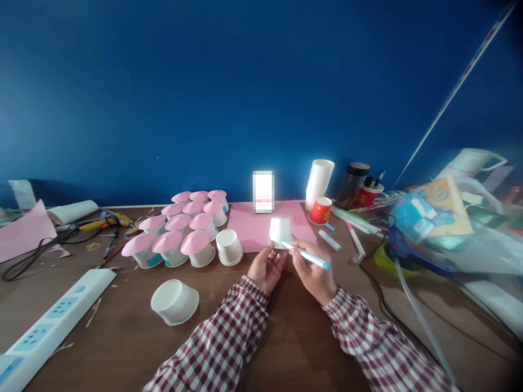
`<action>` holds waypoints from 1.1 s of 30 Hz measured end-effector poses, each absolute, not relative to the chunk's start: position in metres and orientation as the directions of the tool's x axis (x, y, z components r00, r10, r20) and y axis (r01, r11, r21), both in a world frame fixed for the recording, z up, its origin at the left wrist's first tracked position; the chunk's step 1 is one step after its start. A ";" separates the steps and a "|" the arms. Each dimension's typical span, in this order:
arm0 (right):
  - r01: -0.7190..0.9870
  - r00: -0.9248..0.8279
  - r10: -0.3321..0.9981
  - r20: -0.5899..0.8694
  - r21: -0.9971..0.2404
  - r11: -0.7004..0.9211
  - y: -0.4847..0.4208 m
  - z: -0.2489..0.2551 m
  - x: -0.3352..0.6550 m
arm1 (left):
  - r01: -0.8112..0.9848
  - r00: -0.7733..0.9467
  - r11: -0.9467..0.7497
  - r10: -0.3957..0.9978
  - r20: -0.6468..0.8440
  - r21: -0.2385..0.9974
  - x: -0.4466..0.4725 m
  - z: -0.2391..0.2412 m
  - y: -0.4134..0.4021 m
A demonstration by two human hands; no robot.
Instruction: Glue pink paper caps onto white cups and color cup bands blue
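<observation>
My left hand holds a small white paper cup upside down, fingers closed round its lower edge. My right hand pinches a light blue marker, its tip touching the cup's side where a pale blue mark shows. Both hands hover over the brown table, just in front of a pink paper sheet. I wear checked red and white sleeves.
Several upturned white cups with pink discs stand left of the sheet, beside one plain upturned cup. A white bowl and power strip lie nearer left. A cup stack, red cup, pens and plastic bags crowd the right.
</observation>
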State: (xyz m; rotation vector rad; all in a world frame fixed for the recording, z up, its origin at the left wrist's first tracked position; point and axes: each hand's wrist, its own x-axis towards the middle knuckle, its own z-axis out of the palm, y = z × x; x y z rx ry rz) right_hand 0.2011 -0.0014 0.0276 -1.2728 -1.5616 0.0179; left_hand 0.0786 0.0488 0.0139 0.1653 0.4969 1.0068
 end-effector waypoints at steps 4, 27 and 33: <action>0.682 0.187 0.699 0.691 -0.603 0.414 -0.001 0.028 0.203 | -0.772 0.412 0.526 0.842 -0.348 0.357 0.079 0.014 0.048; 0.679 0.176 0.702 0.690 -0.601 0.421 -0.001 0.029 0.202 | -0.742 0.442 0.539 0.840 -0.314 0.398 0.078 0.011 0.048; 0.682 0.176 0.702 0.690 -0.600 0.419 0.000 0.029 0.202 | -0.721 0.451 0.552 0.833 -0.321 0.418 0.079 0.012 0.048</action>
